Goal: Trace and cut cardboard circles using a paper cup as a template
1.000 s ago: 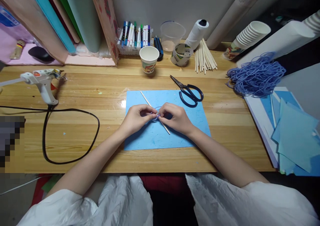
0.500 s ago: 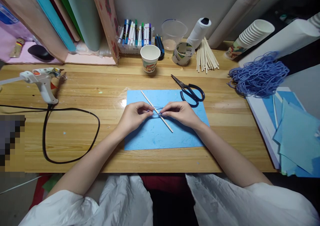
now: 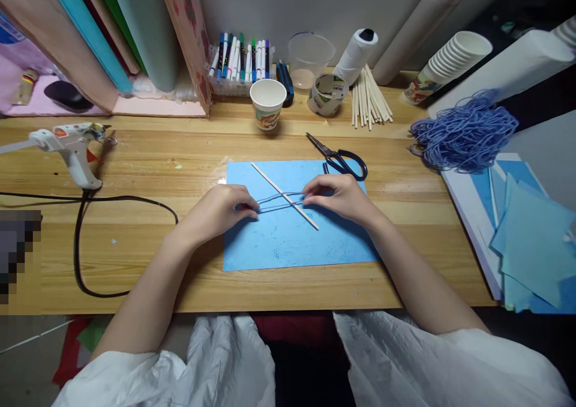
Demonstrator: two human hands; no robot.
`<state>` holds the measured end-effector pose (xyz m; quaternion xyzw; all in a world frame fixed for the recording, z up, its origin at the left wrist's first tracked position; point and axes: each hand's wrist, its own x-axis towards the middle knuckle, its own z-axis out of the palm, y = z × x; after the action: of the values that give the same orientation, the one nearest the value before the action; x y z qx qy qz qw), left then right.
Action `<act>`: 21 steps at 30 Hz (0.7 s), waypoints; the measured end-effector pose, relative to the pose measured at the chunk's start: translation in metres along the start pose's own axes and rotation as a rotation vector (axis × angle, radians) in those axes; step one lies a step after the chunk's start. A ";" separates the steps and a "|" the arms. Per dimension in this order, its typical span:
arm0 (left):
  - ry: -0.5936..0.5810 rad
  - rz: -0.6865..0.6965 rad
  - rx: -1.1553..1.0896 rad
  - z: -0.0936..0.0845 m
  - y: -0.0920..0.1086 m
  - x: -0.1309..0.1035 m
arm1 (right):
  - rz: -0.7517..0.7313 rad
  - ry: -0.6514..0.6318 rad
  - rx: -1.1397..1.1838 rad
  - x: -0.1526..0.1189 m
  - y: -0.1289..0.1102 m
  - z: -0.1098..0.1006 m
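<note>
A thin blue cord (image 3: pixel 281 207) stretches in two strands between my hands, crossing a slim wooden stick (image 3: pixel 268 180). The stick lies at a slant above a blue sheet (image 3: pixel 288 245) on the table. My left hand (image 3: pixel 224 210) pinches the cord's left part, fingers closed, at the sheet's left side. On the right, my right hand (image 3: pixel 337 197) pinches the cord's other part between thumb and fingers. Black-handled scissors (image 3: pixel 338 158) lie just behind my right hand, their lower handle partly hidden by it.
A paper cup (image 3: pixel 267 104), markers (image 3: pixel 240 59), a tape roll (image 3: pixel 327 95) and loose sticks (image 3: pixel 369 101) stand at the back. The glue gun (image 3: pixel 74 149) is left; blue cord bundle (image 3: pixel 463 132) and cut sheets (image 3: pixel 535 233) are right.
My hands have moved apart, drawing the two cord strands out longer between them. The stick's lower end has shifted slightly right and up.
</note>
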<state>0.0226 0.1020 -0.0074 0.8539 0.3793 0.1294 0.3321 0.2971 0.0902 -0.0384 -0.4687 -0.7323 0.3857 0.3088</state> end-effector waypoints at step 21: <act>-0.242 0.141 0.063 -0.008 -0.001 -0.006 | -0.360 0.107 -0.530 0.005 0.009 -0.006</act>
<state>0.0144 0.1020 -0.0018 0.8978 0.2794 0.0367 0.3384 0.3045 0.0987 -0.0428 -0.4155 -0.8611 0.0956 0.2772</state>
